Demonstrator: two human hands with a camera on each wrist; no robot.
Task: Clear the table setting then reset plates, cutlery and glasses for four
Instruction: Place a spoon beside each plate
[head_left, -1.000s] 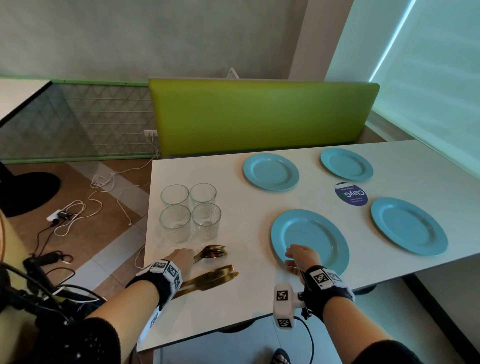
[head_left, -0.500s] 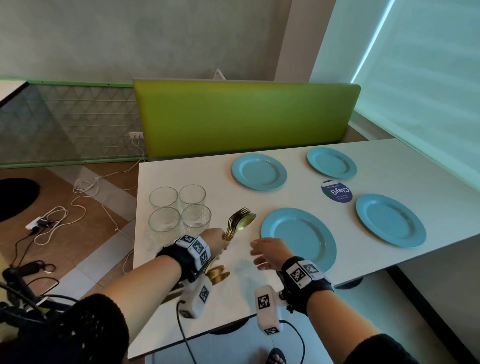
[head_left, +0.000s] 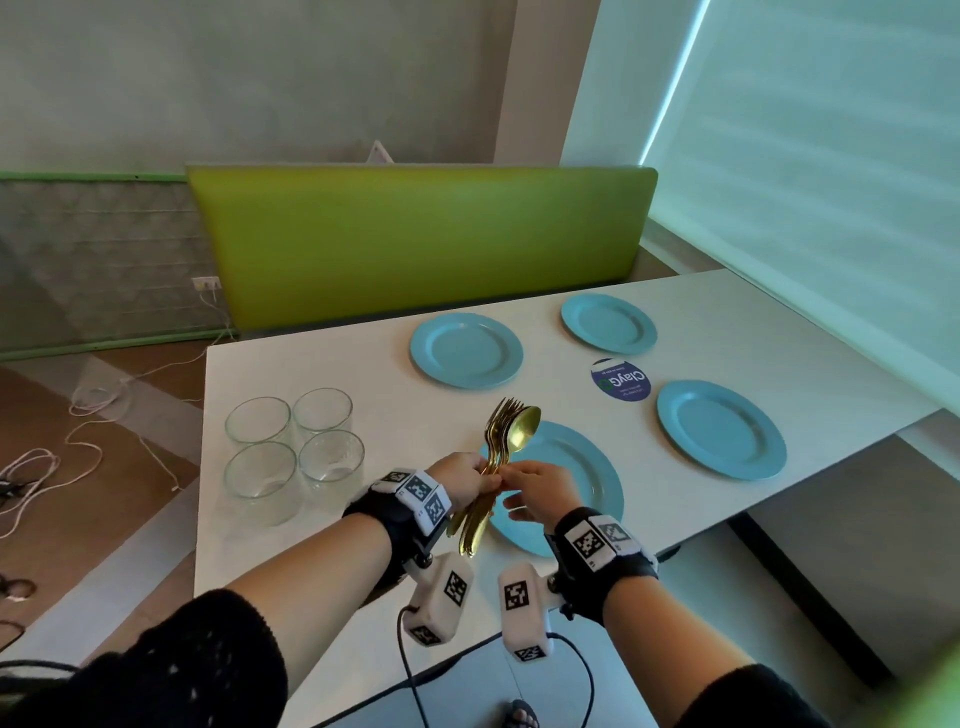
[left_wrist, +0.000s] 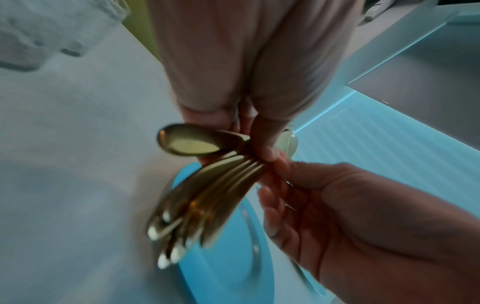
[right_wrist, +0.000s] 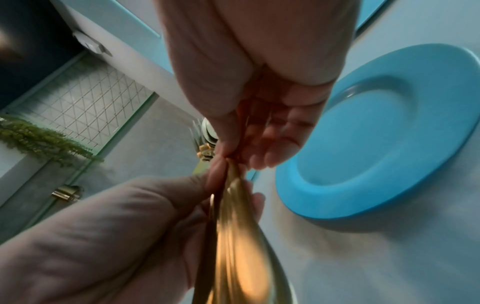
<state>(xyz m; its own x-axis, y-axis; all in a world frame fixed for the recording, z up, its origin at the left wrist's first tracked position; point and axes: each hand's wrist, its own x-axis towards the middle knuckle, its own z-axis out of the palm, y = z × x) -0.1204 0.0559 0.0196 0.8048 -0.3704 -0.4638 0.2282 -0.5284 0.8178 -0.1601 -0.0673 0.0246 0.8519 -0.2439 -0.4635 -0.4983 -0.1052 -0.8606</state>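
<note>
Raised off table, left hand (head_left: 464, 480) grips cutlery bundle (head_left: 503, 451); right hand (head_left: 540, 488) pinches it.

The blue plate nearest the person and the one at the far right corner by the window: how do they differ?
The nearest plate is partly hidden by the hands and the gold cutlery bundle held above it; the far corner plate is fully in view. The nearest plate sits by the table's front edge, the far one beside the green bench back. The round sticker lies closer to the far plate. Both are plain blue, round, flat on the table and bare.
</note>
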